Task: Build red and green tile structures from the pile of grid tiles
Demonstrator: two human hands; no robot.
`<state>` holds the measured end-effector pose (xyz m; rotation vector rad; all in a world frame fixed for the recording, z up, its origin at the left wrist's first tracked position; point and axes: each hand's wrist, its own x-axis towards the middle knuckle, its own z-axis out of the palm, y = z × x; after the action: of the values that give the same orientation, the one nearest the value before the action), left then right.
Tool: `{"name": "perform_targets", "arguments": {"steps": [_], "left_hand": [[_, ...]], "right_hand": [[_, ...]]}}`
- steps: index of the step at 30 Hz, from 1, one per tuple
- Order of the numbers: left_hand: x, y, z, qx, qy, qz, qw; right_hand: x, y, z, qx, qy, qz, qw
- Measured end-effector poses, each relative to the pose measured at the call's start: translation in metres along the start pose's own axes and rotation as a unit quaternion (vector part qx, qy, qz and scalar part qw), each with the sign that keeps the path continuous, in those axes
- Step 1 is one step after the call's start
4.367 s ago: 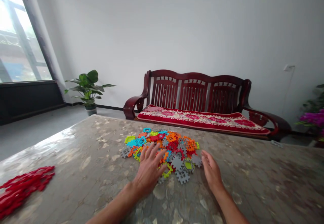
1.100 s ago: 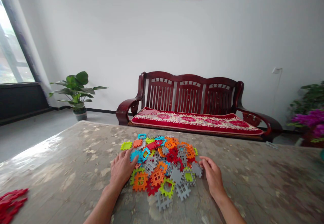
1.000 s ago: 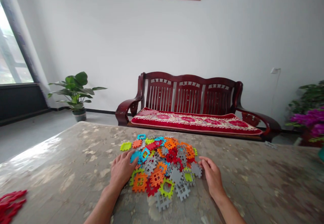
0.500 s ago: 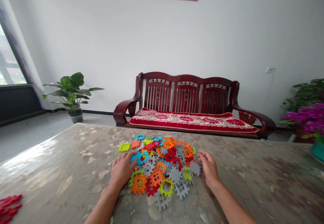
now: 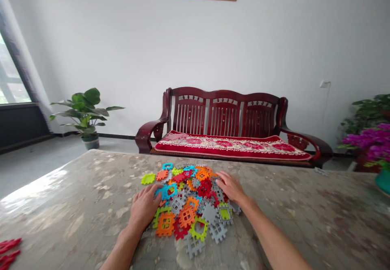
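A loose pile of plastic interlocking tiles (image 5: 186, 215) in orange, red, grey, blue and lime lies between my hands. At its left edge rests my left hand (image 5: 145, 205), fingers loosely bent and apart, the tips against a blue tile (image 5: 168, 191). My right hand (image 5: 230, 185) reaches over the right side of the pile with fingers stretched out. Its fingertips lie by an orange tile (image 5: 203, 174) and a grey tile (image 5: 217, 189), covering some pieces beneath. I see no tile lifted in either hand.
The pile lies on a patterned tabletop (image 5: 100, 209). Red plastic pieces (image 5: 9, 251) lie at the lower left, and a grey piece (image 5: 321, 171) near the far right edge. Purple flowers (image 5: 370, 142) stand at the right. Beyond the table is a wooden bench (image 5: 224, 111).
My right hand has moved left and slightly up, from beside the pile onto its right side. My left hand stays nearly still at the blue tile.
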<state>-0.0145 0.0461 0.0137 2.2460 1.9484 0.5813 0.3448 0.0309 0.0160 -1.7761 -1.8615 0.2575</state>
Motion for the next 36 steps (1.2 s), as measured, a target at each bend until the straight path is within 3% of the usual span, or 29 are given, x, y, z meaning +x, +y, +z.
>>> {"name": "perform_targets", "arguments": {"steps": [5, 8, 14, 17, 27, 36], "left_hand": [[0.0, 0.003, -0.003, 0.002, -0.013, -0.006, 1.0], [0.0, 0.004, -0.005, -0.002, -0.015, -0.01, 1.0], [0.001, 0.001, -0.001, -0.007, 0.003, -0.005, 1.0], [0.002, -0.001, 0.0, -0.008, 0.012, -0.007, 1.0], [0.004, -0.002, -0.002, -0.017, 0.005, -0.019, 1.0], [0.006, -0.007, 0.003, -0.018, 0.011, -0.019, 1.0]], "right_hand": [[-0.02, 0.012, -0.006, -0.01, 0.061, 0.043, 0.997], [-0.031, 0.025, -0.01, 0.084, 0.111, 0.071, 0.988], [-0.052, 0.051, -0.011, 0.245, 0.27, 0.168, 0.916], [-0.058, 0.057, -0.009, 0.301, 0.278, 0.184, 0.893], [-0.059, 0.063, -0.007, 0.197, 0.195, 0.101, 0.956], [-0.064, 0.058, -0.016, 0.04, 0.155, 0.094, 0.983]]}}
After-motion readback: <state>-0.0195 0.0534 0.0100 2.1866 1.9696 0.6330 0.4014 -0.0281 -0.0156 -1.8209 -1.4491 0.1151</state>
